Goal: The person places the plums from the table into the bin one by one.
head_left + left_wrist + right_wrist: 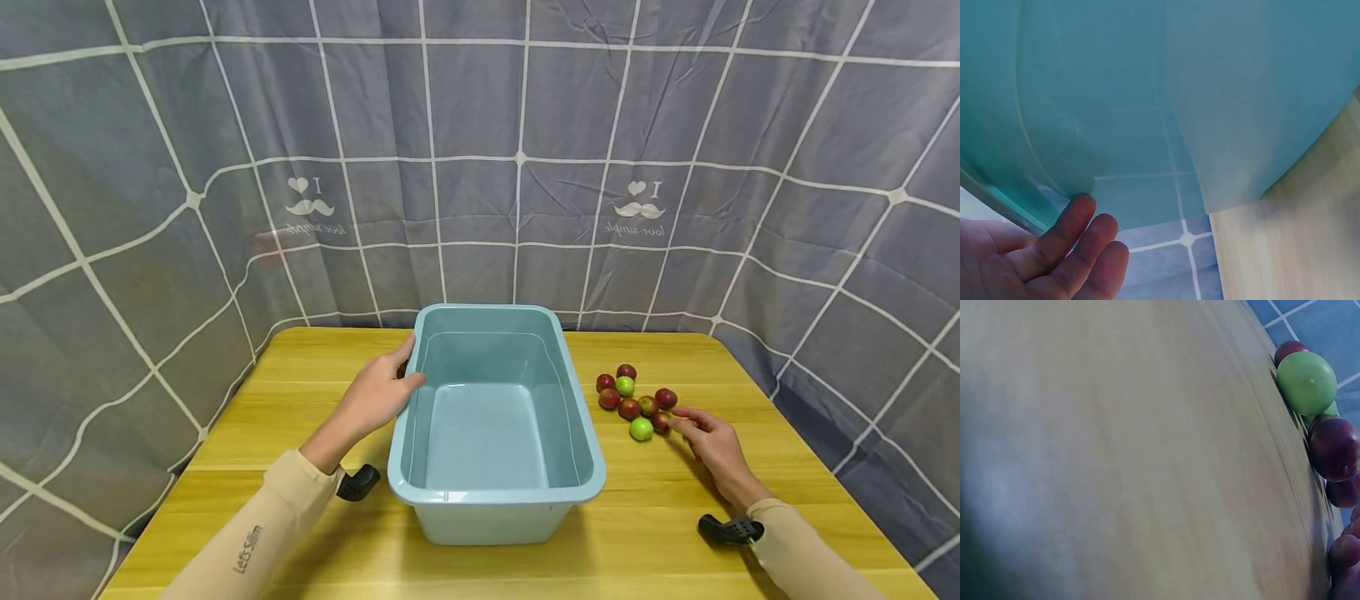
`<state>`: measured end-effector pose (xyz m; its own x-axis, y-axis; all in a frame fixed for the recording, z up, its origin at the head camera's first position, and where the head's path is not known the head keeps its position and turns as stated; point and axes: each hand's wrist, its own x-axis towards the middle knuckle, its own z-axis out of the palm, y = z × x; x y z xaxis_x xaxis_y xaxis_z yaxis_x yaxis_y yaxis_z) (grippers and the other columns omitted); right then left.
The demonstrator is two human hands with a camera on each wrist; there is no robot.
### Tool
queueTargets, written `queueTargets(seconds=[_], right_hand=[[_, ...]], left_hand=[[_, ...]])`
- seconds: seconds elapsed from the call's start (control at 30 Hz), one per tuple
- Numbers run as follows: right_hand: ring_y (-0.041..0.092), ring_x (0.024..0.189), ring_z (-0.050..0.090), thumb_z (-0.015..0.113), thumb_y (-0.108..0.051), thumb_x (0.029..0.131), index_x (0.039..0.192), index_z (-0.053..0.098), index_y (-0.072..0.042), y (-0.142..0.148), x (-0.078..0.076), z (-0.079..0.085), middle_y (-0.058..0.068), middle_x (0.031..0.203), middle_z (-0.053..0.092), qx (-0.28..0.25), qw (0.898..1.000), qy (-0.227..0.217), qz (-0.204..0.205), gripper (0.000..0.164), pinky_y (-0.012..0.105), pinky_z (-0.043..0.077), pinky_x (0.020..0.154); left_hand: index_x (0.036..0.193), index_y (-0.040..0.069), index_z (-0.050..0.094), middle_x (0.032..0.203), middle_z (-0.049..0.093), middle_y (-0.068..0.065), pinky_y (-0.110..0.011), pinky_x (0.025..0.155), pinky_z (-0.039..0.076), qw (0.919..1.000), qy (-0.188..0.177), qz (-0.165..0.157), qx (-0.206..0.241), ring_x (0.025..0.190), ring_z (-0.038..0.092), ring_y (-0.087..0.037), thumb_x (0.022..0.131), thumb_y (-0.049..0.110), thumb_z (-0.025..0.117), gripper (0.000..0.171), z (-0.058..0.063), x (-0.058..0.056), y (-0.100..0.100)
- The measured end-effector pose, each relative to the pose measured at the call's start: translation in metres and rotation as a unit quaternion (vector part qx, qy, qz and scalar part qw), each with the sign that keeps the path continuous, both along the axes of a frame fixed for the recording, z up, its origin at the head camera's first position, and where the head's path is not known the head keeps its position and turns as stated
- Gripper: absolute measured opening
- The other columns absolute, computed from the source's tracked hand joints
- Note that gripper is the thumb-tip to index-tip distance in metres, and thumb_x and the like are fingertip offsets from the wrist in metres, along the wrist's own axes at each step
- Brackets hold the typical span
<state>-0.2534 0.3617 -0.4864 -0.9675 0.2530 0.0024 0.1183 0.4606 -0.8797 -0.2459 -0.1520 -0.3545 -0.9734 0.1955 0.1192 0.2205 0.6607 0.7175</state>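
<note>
Between left fingers (402, 350) and fruits (629, 408): blue tub (487, 442); curtain (480, 200) behind.

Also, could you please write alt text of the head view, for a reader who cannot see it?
A person's left hand grips the left side of a light-blue basin on a yellow wooden table, while the right hand reaches to small round fruits, mostly dark red, two green. Grey cloth with white grid lines hangs behind.
</note>
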Motion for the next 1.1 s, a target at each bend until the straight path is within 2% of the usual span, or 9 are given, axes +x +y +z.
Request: queueTargets(seconds=[0.17, 0.3, 0.4, 0.5, 0.57, 0.7, 1.1], right_hand=[[0.007, 0.067, 0.047, 0.070, -0.042, 0.093, 0.134, 0.061, -0.001, 0.001, -0.001, -0.001, -0.010, 0.077, 0.051, 0.015, 1.000, 0.004, 0.000, 0.058, 0.024, 0.040, 0.061], [0.008, 0.079, 0.048, 0.071, -0.043, 0.092, 0.132, 0.062, 0.000, 0.001, -0.001, -0.002, -0.009, 0.084, 0.056, 0.031, 0.999, 0.007, 0.006, 0.060, 0.021, 0.039, 0.068], [0.009, 0.083, 0.049, 0.070, -0.045, 0.092, 0.133, 0.062, 0.000, 0.001, -0.001, -0.003, -0.007, 0.087, 0.058, 0.044, 0.999, 0.005, 0.010, 0.061, 0.020, 0.039, 0.073], [0.011, 0.084, 0.049, 0.071, -0.046, 0.092, 0.134, 0.062, -0.001, 0.001, -0.002, -0.004, -0.005, 0.088, 0.058, 0.050, 0.999, 0.001, 0.007, 0.062, 0.020, 0.038, 0.074], [0.011, 0.084, 0.049, 0.071, -0.046, 0.091, 0.134, 0.062, -0.001, 0.001, -0.003, -0.004, -0.004, 0.088, 0.057, 0.051, 0.999, -0.001, 0.007, 0.063, 0.021, 0.038, 0.074], [0.013, 0.086, 0.048, 0.071, -0.047, 0.091, 0.134, 0.061, -0.002, 0.000, -0.002, -0.004, -0.002, 0.090, 0.057, 0.055, 0.998, -0.007, 0.008, 0.063, 0.021, 0.037, 0.074], [0.015, 0.088, 0.048, 0.070, -0.049, 0.091, 0.135, 0.061, -0.002, -0.001, -0.003, -0.003, 0.000, 0.093, 0.056, 0.063, 0.998, -0.015, 0.017, 0.065, 0.022, 0.036, 0.075]], left_hand=[[0.162, 0.013, 0.019, 0.149, 0.052, -0.016, -0.041, 0.086, 0.053, 0.9999, 0.002, 0.005, -0.008, 0.117, 0.064, -0.027, 0.099, 0.034, 0.050, 0.073, 0.000, 0.002, 0.001], [0.161, 0.014, 0.023, 0.129, 0.066, -0.013, -0.039, 0.074, 0.051, 0.9978, 0.015, 0.026, -0.059, 0.100, 0.066, -0.023, 0.098, 0.047, 0.053, 0.077, 0.003, 0.002, 0.001], [0.161, 0.015, 0.026, 0.131, 0.063, -0.014, -0.049, 0.080, 0.051, 0.9929, 0.033, 0.041, -0.107, 0.107, 0.064, -0.030, 0.096, 0.057, 0.052, 0.082, 0.006, 0.001, 0.003], [0.162, 0.016, 0.024, 0.149, 0.049, -0.019, -0.062, 0.093, 0.047, 0.9889, 0.034, 0.043, -0.138, 0.129, 0.052, -0.039, 0.095, 0.061, 0.049, 0.085, 0.008, -0.001, 0.005], [0.162, 0.017, 0.021, 0.154, 0.041, -0.022, -0.066, 0.097, 0.043, 0.9871, 0.028, 0.040, -0.152, 0.137, 0.044, -0.043, 0.095, 0.061, 0.048, 0.085, 0.008, -0.002, 0.006], [0.163, 0.018, 0.018, 0.155, 0.040, -0.023, -0.066, 0.097, 0.043, 0.9846, 0.016, 0.041, -0.169, 0.139, 0.042, -0.043, 0.096, 0.057, 0.045, 0.082, 0.008, -0.004, 0.007], [0.163, 0.024, 0.015, 0.153, 0.042, -0.022, -0.066, 0.094, 0.044, 0.9847, 0.001, 0.052, -0.166, 0.138, 0.042, -0.042, 0.098, 0.055, 0.039, 0.076, 0.007, -0.008, 0.010]])
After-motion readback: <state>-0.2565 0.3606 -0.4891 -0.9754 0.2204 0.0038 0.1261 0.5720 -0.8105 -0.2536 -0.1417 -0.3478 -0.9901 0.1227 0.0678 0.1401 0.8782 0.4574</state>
